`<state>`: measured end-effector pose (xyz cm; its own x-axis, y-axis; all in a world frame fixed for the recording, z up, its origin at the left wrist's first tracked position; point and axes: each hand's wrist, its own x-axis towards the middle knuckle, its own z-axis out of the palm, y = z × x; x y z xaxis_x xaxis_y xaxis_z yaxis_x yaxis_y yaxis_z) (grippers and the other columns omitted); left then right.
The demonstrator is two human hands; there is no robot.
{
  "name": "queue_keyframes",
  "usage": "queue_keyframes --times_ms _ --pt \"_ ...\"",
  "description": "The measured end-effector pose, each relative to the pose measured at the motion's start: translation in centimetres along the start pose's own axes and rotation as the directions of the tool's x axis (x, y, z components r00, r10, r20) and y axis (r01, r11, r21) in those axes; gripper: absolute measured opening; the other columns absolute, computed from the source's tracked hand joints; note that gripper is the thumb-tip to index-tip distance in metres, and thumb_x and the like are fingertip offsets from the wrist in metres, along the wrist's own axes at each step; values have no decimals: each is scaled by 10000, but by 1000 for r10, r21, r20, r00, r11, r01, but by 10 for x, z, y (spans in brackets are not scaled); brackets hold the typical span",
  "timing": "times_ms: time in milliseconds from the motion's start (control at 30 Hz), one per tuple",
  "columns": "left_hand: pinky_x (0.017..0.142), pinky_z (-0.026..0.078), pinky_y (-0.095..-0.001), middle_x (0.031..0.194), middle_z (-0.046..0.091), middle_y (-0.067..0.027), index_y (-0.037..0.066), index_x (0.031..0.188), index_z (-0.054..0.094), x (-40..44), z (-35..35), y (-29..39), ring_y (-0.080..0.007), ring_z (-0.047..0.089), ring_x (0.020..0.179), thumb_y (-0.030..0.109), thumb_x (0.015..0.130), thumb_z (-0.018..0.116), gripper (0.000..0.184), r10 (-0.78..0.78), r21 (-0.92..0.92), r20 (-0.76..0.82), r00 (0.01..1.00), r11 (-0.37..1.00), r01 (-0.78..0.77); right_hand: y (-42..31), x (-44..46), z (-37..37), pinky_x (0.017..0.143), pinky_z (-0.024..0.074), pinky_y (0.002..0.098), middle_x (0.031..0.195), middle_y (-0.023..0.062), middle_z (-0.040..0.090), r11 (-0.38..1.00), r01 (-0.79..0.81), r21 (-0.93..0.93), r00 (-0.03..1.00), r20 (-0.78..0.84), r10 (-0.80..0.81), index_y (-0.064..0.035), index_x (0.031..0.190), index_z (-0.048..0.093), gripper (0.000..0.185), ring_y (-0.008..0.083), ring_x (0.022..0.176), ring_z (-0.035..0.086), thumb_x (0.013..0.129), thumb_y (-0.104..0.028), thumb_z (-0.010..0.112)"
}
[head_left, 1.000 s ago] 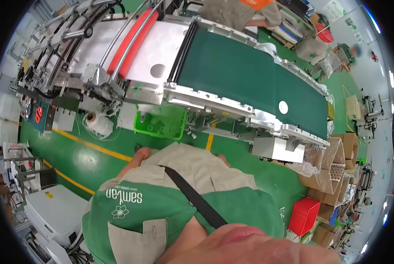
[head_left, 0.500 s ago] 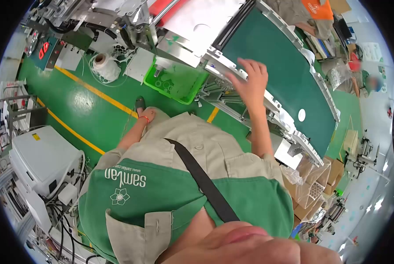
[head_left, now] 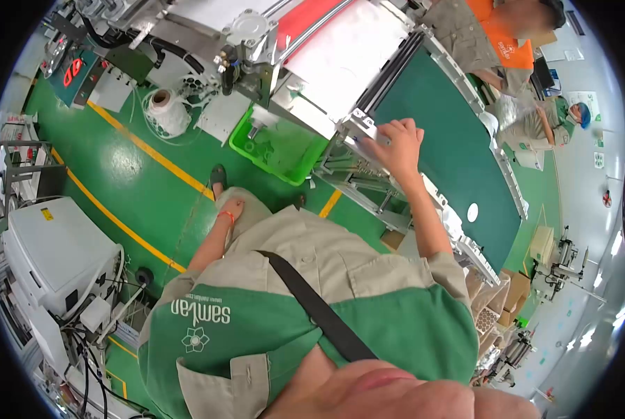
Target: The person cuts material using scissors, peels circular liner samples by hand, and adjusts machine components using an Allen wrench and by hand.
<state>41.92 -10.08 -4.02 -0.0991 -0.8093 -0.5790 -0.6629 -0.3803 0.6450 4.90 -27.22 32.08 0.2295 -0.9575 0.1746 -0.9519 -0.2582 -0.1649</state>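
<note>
My right hand is on the near rail of the green conveyor belt, close to its left end. Its bent fingers reach over the rail and the thumb lies on the near side. A round white disc lies on the belt, farther right. Low by my left thigh hangs my left hand, a red band at its wrist; its fingers are too small and bent away to read. White sheet material runs under a red roller left of the belt.
A green crate with a metal part stands on the floor below the machine. A white roll is left of it, and a white machine at lower left. Across the belt is a person in orange; another person stands farther right.
My right hand came up from out of view to the conveyor and has settled lower onto the rail, its fingers more bent. The view has swung, showing more of both people.
</note>
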Motion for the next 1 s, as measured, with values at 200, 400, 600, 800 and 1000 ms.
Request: queue_keyframes --times_ms 200,400,600,800,1000 --pt "841 460 -335 999 640 -135 101 1017 624 -5 0 -5 -285 602 953 220 844 470 260 -43 -13 -14 999 999 43 -2 0 -1 786 281 347 745 5 593 1000 3 23 1000 -27 -3 -74 737 671 320 207 853 468 607 -351 763" --pt "836 451 -383 968 621 -197 90 1033 607 -9 -3 -12 -351 579 935 223 843 453 278 -25 -42 -51 998 999 23 0 1 0 778 275 350 739 -2 581 1000 11 18 999 -40 -10 -76 743 660 316 202 843 463 610 -343 766" --pt "817 457 -396 950 624 -184 110 1036 603 -14 -6 -11 -352 582 918 233 846 449 274 -78 -68 -53 996 995 74 1 1 0 769 277 346 730 0 565 999 3 33 1000 3 -3 -82 760 645 317 206 844 462 614 -335 768" --pt "809 461 -396 968 627 -161 131 1049 597 -17 -11 -13 -331 587 925 230 837 462 270 -98 36 -14 995 994 99 1 3 -4 769 278 347 743 1 561 997 71 -5 997 -8 -71 -85 758 635 315 206 847 462 605 -322 775" --pt "830 464 -381 1006 632 -125 186 1080 582 -36 -7 -35 -312 592 947 243 835 494 267 -167 -90 -46 985 983 163 -4 5 -3 758 281 333 733 -12 550 1000 -7 -30 999 48 9 -98 754 633 309 200 847 464 597 -321 779"
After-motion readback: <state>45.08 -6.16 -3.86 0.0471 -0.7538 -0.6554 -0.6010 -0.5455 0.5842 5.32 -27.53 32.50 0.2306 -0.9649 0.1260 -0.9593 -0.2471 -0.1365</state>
